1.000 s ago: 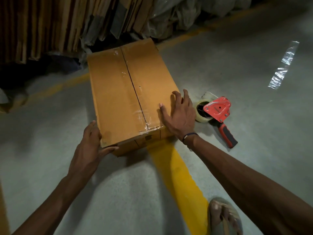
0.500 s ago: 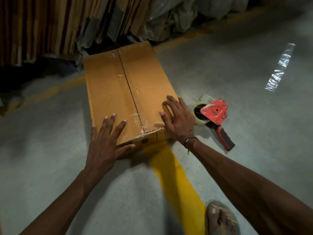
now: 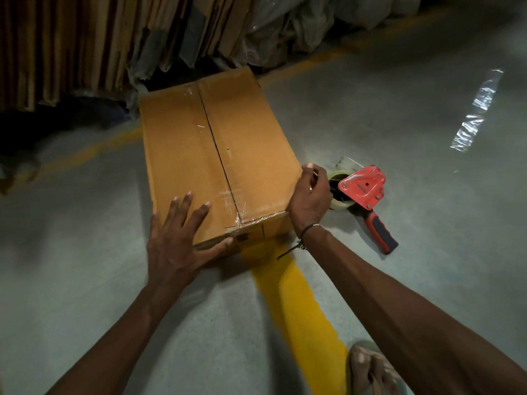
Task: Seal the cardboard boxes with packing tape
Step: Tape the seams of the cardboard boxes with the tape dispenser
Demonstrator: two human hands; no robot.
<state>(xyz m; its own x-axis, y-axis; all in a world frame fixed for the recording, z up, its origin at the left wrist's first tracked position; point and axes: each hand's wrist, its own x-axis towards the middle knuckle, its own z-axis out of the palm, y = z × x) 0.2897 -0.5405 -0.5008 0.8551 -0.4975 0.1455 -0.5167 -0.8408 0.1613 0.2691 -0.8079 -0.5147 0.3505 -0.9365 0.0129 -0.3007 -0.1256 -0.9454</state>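
The cardboard box (image 3: 211, 155) lies on the floor straight ahead, its taped seam running away from the person, the left hand (image 3: 176, 240) spread flat on its near corner, the right hand (image 3: 309, 198) curled over its right edge, nearer the tape dispenser (image 3: 362, 192); no legible writing.

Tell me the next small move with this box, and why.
Probably reach the right hand to the tape dispenser lying beside it: the left hand lies flat on the cardboard box, and neither hand holds the dispenser.
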